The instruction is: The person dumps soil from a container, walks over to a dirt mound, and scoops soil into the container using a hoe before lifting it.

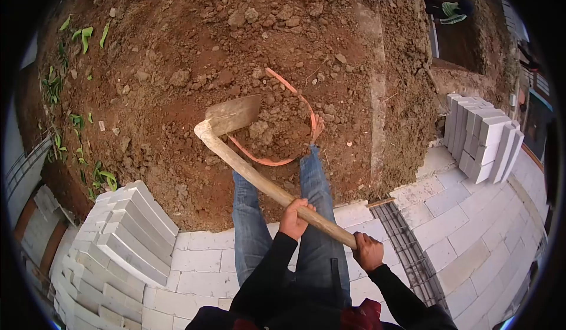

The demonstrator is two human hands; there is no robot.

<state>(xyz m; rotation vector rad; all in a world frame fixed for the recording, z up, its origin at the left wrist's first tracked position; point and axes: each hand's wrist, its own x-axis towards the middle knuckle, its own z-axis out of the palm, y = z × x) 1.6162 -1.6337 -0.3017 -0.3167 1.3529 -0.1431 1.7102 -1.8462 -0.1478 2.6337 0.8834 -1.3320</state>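
Both my hands grip the wooden handle of a hoe (259, 182), which slants from lower right to upper left across my legs. My left hand (293, 219) is wrapped round the handle at about its middle, over my knee. Near the handle's lower end, my right hand (368, 251) is closed round it. The hoe's broad, dirt-coated blade (233, 114) is over the brown soil (194, 47); whether it touches the ground I cannot tell. A curved orange strip or hose (274, 162) lies on the soil beside the blade, passing by my foot (318, 127).
Stacks of pale blocks stand at left (132, 230) and right (480, 135). Behind the soil edge runs a white block wall (203, 259) with a steel rebar cage (407, 247) set in it. Green plants (52, 85) grow at far left. A trench (460, 41) lies at upper right.
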